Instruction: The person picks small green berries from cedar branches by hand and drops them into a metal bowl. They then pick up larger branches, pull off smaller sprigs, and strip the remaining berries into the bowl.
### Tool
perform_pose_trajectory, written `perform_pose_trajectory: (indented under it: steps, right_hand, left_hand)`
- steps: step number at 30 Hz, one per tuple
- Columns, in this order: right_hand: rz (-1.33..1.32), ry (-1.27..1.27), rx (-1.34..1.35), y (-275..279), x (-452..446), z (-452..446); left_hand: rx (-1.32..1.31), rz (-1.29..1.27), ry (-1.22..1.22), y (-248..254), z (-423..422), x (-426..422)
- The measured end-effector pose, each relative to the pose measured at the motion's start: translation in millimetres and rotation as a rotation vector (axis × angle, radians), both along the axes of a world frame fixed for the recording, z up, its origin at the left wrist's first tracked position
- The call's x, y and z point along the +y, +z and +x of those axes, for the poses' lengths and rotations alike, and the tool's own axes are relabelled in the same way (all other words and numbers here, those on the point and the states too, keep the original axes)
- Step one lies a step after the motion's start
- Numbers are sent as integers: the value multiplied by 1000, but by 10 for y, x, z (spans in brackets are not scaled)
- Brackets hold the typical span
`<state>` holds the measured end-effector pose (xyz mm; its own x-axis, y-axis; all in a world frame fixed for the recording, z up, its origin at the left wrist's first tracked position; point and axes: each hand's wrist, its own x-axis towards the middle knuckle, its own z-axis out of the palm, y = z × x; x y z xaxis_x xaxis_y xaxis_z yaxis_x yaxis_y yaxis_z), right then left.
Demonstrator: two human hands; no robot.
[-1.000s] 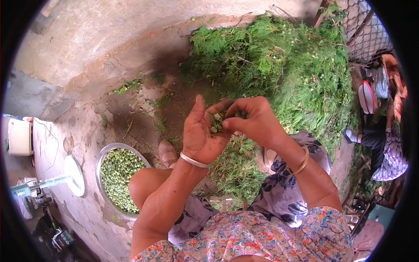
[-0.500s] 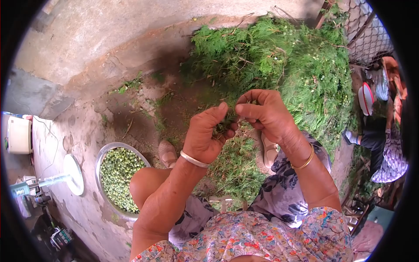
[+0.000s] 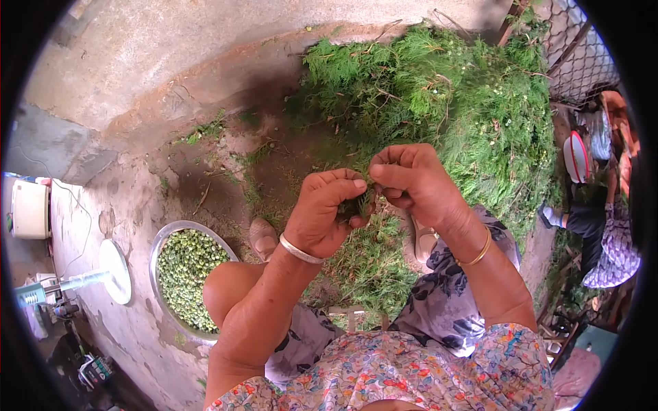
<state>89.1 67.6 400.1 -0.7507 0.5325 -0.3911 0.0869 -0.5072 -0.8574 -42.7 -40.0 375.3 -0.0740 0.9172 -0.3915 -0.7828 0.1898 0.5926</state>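
Note:
In front of my lap, my left hand (image 3: 322, 216) is closed around a small green conifer sprig (image 3: 364, 204), most of it hidden by the fingers. My right hand (image 3: 419, 183) is beside it, thumb and forefinger pinched together close to the sprig's top. What lies between those fingertips is too small to make out. Beneath both hands, loose green clippings (image 3: 373, 267) cover the ground between my feet. To the left of my knee stands a round metal basin (image 3: 156, 274) holding many small green cones (image 3: 192, 277).
A large heap of cut conifer branches (image 3: 493, 130) lies ahead and to the right, by a wire mesh fence (image 3: 582, 61). On the left is a standing fan (image 3: 113, 272). Another person's patterned clothing (image 3: 613, 253) shows at the far right.
My left hand has turned slightly, its thumb lowering toward the fingers over the sprig. The right hand has barely moved and stays pinched.

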Motion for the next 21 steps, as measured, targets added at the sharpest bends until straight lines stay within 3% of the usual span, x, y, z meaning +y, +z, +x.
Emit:
perform_pose_trajectory:
  steps: [1, 3, 7, 9, 13, 15, 21]
  right_hand:
    - [-1, -1, -1, -5, -38, -6]
    - [731, -35, -191, -14, -165, -54]
    - [722, -141, -164, -23, -272, -107]
    - [527, -186, -115, 3, -267, -113]
    - [578, -131, -118, -116, -82, -70]
    - [138, -130, -5, -23, -38, -37]
    - [-302, -136, 188, 34, 34, 15]
  left_hand:
    - [0, -7, -2, -12, -3, 3]
    - [23, -10, 21, -77, -3, 11]
    - [102, -49, 102, -54, 28, 23]
    - [97, -49, 100, -39, 42, 23]
    - [9, -15, 67, -50, 10, 17]
    - [-52, 4, 71, -36, 11, 33]
    - [-257, -42, 93, -250, -33, 54]
